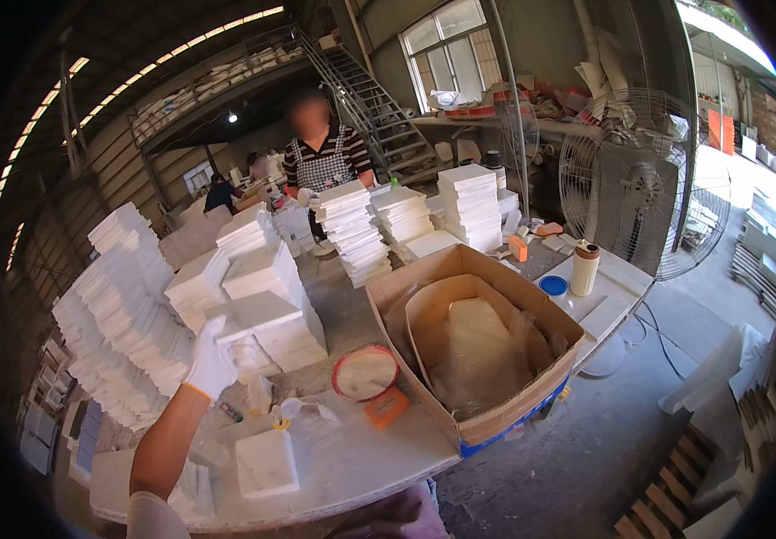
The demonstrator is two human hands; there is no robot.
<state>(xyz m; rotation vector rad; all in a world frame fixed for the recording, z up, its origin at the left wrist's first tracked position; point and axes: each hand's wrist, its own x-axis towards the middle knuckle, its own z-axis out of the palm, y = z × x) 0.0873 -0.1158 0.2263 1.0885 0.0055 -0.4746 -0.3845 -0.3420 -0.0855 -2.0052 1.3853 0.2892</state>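
L hand [209, 362] gloved, touching white tile stack [266, 316] (top edge)

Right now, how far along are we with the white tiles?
Looks done: many stacks of white tiles cover the workbench. In hand: the gloved left hand reaches to the nearest stack. Left: one loose tile lies at the bench edge, and the lined cardboard box holds no tiles. The right hand is out of view.

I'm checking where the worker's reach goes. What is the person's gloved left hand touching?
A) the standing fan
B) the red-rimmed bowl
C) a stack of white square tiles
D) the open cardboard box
C: the white-gloved left hand is raised against the stack of white square tiles, well apart from the cardboard box, the red-rimmed bowl and the fan.
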